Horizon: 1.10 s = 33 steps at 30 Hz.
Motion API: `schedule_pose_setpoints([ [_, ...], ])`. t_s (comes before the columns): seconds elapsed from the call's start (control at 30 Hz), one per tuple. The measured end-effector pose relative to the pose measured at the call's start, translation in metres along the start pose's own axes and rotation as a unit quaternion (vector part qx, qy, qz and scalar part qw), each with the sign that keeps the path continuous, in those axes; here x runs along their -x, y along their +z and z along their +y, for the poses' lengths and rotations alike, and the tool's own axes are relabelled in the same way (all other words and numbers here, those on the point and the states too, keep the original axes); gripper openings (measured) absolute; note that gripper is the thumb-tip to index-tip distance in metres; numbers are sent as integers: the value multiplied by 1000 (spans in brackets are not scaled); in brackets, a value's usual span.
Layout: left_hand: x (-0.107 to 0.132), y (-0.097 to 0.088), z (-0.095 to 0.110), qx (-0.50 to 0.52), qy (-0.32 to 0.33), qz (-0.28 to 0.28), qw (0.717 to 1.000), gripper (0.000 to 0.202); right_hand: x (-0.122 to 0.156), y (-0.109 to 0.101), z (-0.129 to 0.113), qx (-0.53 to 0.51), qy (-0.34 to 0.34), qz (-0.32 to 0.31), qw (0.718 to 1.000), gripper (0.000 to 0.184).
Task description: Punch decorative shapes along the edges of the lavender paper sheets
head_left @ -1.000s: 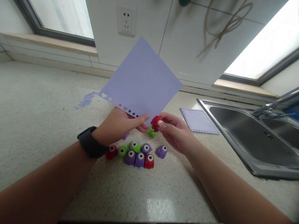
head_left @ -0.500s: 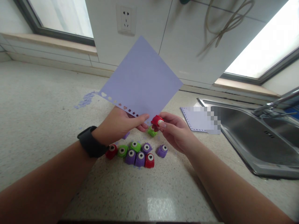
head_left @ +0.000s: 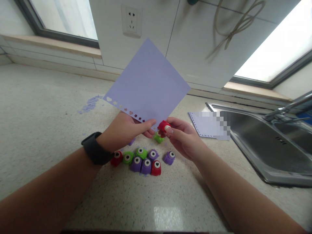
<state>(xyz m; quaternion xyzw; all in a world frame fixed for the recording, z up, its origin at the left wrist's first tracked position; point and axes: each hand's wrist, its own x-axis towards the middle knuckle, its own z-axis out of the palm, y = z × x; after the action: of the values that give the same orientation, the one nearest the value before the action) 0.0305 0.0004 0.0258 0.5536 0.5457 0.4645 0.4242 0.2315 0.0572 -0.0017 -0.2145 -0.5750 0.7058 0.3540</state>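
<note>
My left hand (head_left: 133,128) pinches a lavender sheet of paper (head_left: 148,78) near its lower corner, thumb on top. Heart, flower and star holes run along the sheet's lower left edge. Between the thumb and fingers of my right hand (head_left: 184,136) is a red craft punch (head_left: 163,126), right at the paper's bottom corner; whether the corner sits in its slot I cannot tell. Just below it a green punch (head_left: 159,137) is partly hidden. Nearer to me on the counter stand several more punches, among them a red one (head_left: 156,168) and a lone purple one (head_left: 169,158).
Small lavender cut-outs (head_left: 90,104) lie scattered at left on the speckled counter (head_left: 117,204). To the right, punched lavender sheets (head_left: 203,125) rest beside the steel sink (head_left: 255,146). A socket (head_left: 132,21) and a looped cable (head_left: 234,32) are on the wall behind.
Almost nothing differs. Both hands keep their grips, and the paper and red punch have barely shifted.
</note>
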Motion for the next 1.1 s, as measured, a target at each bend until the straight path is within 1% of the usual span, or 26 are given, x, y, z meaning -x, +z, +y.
schedule_pose_setpoints([
  [0.17,0,1,0,-1,0,1,1000,17,0,1,0,4,-3,-1,1000,18],
  [0.33,0,3,2,0,14,-3,1000,13,0,1,0,14,-5,-2,1000,17],
  [0.53,0,6,4,-2,34,-7,999,19,0,2,1,30,-5,-11,999,16],
  [0.77,0,7,2,35,15,-4,999,6,0,2,3,35,-8,-19,999,18],
  [1.0,0,6,2,18,16,-5,1000,9,0,3,2,35,-13,-20,999,20],
  [1.1,0,5,2,11,15,-6,1000,10,0,3,0,32,-10,-15,999,17],
])
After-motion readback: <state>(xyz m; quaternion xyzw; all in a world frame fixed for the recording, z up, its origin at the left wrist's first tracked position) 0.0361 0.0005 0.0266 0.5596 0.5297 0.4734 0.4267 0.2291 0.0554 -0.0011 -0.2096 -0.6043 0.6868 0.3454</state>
